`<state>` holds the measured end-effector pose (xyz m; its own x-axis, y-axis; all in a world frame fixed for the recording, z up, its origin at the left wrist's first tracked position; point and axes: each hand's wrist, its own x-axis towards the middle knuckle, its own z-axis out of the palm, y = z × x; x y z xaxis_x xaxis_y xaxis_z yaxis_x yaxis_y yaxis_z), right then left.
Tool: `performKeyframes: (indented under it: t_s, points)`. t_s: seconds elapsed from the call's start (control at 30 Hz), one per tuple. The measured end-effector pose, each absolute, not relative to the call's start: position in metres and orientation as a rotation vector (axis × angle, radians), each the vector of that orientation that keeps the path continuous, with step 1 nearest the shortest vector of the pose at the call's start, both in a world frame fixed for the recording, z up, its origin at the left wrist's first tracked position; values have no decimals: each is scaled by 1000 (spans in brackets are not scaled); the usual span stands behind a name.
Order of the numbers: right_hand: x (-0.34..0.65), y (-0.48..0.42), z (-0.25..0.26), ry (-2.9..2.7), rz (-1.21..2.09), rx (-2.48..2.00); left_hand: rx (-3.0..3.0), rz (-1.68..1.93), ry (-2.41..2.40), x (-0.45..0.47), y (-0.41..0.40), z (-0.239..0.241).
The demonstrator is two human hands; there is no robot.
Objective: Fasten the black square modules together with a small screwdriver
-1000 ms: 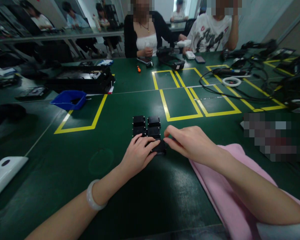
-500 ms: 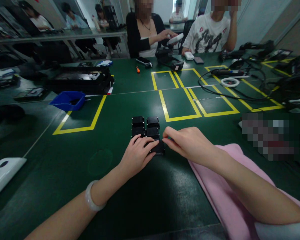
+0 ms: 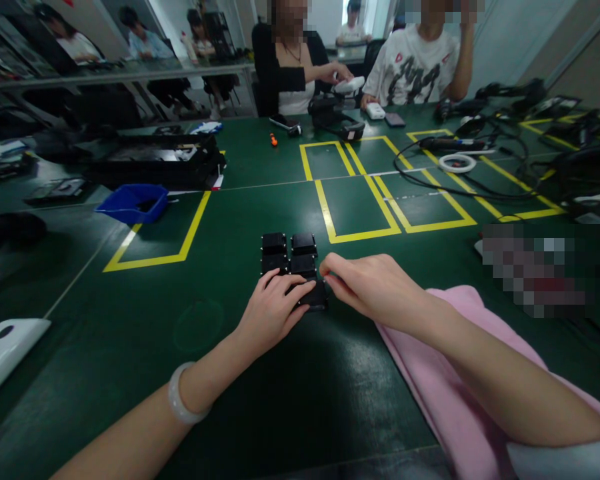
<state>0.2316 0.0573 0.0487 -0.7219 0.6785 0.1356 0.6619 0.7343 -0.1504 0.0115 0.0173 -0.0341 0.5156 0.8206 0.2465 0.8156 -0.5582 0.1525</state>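
Note:
Several small black boxes (image 3: 289, 252) sit packed in two short rows on the green table (image 3: 240, 213). My left hand (image 3: 273, 310) lies over the nearest boxes with its fingers curled down onto them. My right hand (image 3: 375, 287) comes in from the right, its fingertips pinched together against the side of the nearest right box (image 3: 316, 297). A pale bangle (image 3: 180, 397) circles my left wrist. A pink cloth (image 3: 460, 380) lies under my right forearm.
Yellow tape rectangles (image 3: 360, 200) mark the table. A blue tray (image 3: 133, 202) and a long black case (image 3: 155, 160) stand at the left, cables and a tape roll (image 3: 457, 163) at the right, a white device (image 3: 5, 347) at the near left. Two people sit opposite.
My hands stay on the boxes with barely any shift. The person in black across the table has reached a hand out to a white object.

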Motion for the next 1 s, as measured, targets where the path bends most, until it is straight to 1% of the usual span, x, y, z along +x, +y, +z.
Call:
performKeyframes:
  t_s: [0.1,0.33,0.53,0.7,0.9,1.0]
  points:
    - [232,57,51,-2751,196,-1063,2724,457,1465,12,17,-33]
    - [231,57,50,-2767,106,-1079,2719,479,1465,12,17,-33]
    - [232,57,51,-2749,211,-1055,2723,472,1465,12,17,-31]
    - [232,58,51,-2773,133,-1083,2718,469,1467,12,17,-33]
    - [232,58,51,-2749,251,-1060,2713,459,1458,12,17,-32]
    - [232,58,51,-2755,197,-1052,2712,461,1464,13,17,-32]
